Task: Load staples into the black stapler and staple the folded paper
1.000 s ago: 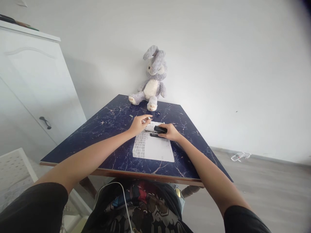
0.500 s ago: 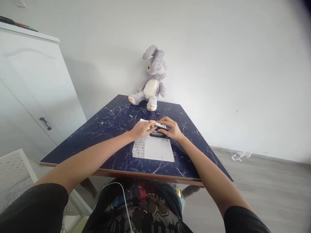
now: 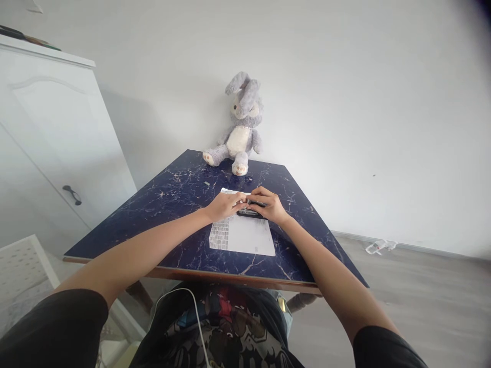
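A black stapler (image 3: 251,211) lies on a white sheet of paper (image 3: 245,235) in the middle of the dark blue marbled table (image 3: 172,204). My right hand (image 3: 270,204) rests over the stapler with its fingers curled on the top of it. My left hand (image 3: 226,204) meets it from the left, fingertips pinched at the stapler's front end; what they hold there is too small to make out. The paper has printed text along its left edge.
A grey plush rabbit (image 3: 241,128) sits at the table's far edge against the white wall. A white cabinet (image 3: 49,138) stands to the left, a white perforated crate (image 3: 19,271) at lower left. A crumpled plastic piece (image 3: 378,247) lies on the floor to the right.
My left hand, raised with a small strip a second ago, has come down to the stapler's front. My right hand shifted onto the stapler's top, and the stapler now looks closed.
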Demonstrator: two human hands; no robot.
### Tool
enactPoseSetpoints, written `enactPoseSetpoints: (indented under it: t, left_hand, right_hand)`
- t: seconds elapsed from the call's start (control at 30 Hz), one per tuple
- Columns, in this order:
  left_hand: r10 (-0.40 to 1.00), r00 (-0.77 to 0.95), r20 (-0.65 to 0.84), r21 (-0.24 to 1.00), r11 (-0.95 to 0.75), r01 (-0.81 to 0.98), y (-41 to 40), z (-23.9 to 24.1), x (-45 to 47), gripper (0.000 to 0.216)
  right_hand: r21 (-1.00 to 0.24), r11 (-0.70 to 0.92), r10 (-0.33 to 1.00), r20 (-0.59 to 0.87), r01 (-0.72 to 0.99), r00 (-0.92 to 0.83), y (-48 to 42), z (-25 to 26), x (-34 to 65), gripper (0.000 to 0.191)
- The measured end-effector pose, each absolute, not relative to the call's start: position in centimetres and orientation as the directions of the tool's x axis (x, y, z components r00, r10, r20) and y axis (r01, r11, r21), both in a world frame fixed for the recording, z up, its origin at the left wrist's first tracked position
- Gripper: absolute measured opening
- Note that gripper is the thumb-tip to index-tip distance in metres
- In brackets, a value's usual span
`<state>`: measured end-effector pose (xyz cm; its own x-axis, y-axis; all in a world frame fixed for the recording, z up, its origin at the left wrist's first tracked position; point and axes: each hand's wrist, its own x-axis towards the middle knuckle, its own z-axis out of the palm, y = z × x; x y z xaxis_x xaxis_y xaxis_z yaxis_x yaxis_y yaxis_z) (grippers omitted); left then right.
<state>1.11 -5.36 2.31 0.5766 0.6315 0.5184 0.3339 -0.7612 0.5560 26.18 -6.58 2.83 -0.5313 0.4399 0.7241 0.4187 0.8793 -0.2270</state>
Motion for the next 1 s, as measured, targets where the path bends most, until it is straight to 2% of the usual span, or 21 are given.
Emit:
enactPoseSetpoints:
  t: [0.13, 0.33, 0.53, 0.63, 0.7, 0.8, 0.87, 1.0]
  left_hand:
    - [0.632, 0.567, 0.529, 0.547, -0.764, 0.341, -5.3, 2.3, 1.0, 0.018]
    - [0.614, 0.528, 0.587, 0.491, -0.788, 0.372, -5.2, 2.3, 0.7, 0.019]
    - [0.693, 0.347, 0.632, 0.453, -0.694, 0.560, -3.2, 2.8, -0.6, 0.012]
    - [0.732, 0.279, 0.622, 0.382, -0.595, 0.707, -0.8, 2.7, -2.2, 0.017]
    - [0.772, 0.280, 0.571, 0.300, -0.513, 0.804, 1.0, 2.3, -3.6, 0.028]
    - [0.896, 0.244, 0.371, 0.209, -0.336, 0.918, 3.0, 1.4, -5.5, 0.053]
    - [0.936, 0.219, 0.276, 0.187, -0.276, 0.943, 3.7, 1.0, -6.3, 0.062]
    - [0.945, 0.229, 0.234, 0.156, -0.269, 0.950, 3.8, 1.0, -6.7, 0.051]
  right_hand:
    - [-0.199, 0.878, 0.431, 0.727, 0.436, -0.535, -6.6, 2.8, 26.3, 0.037]
    - [-0.231, 0.843, 0.471, 0.754, 0.486, -0.458, -6.3, 3.0, 26.9, 0.040]
    - [-0.324, 0.752, 0.552, 0.785, 0.574, -0.280, -5.2, 2.8, 29.0, 0.035]
    - [-0.369, 0.675, 0.599, 0.780, 0.639, -0.181, -4.5, 2.6, 30.2, 0.037]
    - [-0.389, 0.621, 0.611, 0.784, 0.681, -0.110, -3.9, 2.4, 31.2, 0.040]
    - [-0.427, 0.515, 0.643, 0.766, 0.744, -0.006, -2.7, 1.9, 32.9, 0.047]
    - [-0.452, 0.406, 0.696, 0.716, 0.794, 0.051, -1.8, 1.4, 34.2, 0.050]
    - [-0.470, 0.129, 0.830, 0.533, 0.873, 0.164, -0.6, 0.6, 36.4, 0.049]
